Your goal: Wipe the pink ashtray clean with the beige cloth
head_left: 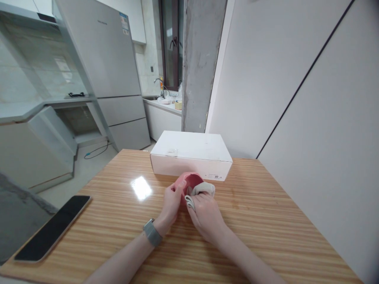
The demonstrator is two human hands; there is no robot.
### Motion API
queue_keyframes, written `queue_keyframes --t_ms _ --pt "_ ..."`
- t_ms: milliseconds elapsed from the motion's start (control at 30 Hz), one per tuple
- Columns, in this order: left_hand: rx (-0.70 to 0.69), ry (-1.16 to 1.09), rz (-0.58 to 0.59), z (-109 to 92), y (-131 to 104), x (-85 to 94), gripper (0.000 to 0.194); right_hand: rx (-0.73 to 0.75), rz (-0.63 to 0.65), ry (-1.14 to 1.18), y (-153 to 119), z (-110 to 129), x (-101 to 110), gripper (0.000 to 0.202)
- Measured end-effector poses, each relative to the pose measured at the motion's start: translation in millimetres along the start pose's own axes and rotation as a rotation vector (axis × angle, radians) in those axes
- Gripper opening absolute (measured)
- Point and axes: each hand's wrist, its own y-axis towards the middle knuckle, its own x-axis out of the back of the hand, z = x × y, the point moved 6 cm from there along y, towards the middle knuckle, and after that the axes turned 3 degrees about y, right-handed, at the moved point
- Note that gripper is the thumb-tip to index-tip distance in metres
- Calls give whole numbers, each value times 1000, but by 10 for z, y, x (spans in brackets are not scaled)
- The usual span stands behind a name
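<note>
Forearms (126, 254) are outstretched; a pink bowl (193, 179) is gripped by the left hand (172, 202), a cloth (205, 188) by the right hand (206, 216).

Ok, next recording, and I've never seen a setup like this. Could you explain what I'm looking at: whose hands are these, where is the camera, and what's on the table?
There is no machine here: these are a person's two bare hands. The single picture comes from a camera worn on that person's head, looking forward and down, so the forearms enter from the bottom edge. The left hand, with a grey-banded watch on its wrist, grips a pink bowl. The right hand holds a pale cloth at the bowl's opening. On the wooden table a white box stands just beyond the bowl, and a flat device with a dark screen lies at the left. A tall fridge stands in the background.
</note>
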Motion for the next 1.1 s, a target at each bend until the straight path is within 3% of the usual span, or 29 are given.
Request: queue_keyframes --t_ms 167,267,433,567,833,1000,1100 --pt "-62 -69 60 -19 -79 -95 41 -99 -91 233 34 -16 -6 38" --pt "-61 -189 154 -33 -126 -192 41 -86 -131 260 50 -17 7 38" --pt "71 -401 372 -22 -154 -345 46 38 -148 165 36 -17 112 34" --pt "201 -429 516 -8 -157 -400 54 112 -111 150 -6 -44 172 32" --pt "207 -84 420 -11 -130 -266 53 189 -58 162 -36 -42 151 32" --pt "160 -66 483 -129 -119 -244 50 209 -9 201 -5 -1 148 33" --pt "149 -113 442 -189 -86 -213 42 187 20 167 -3 4 130 34"
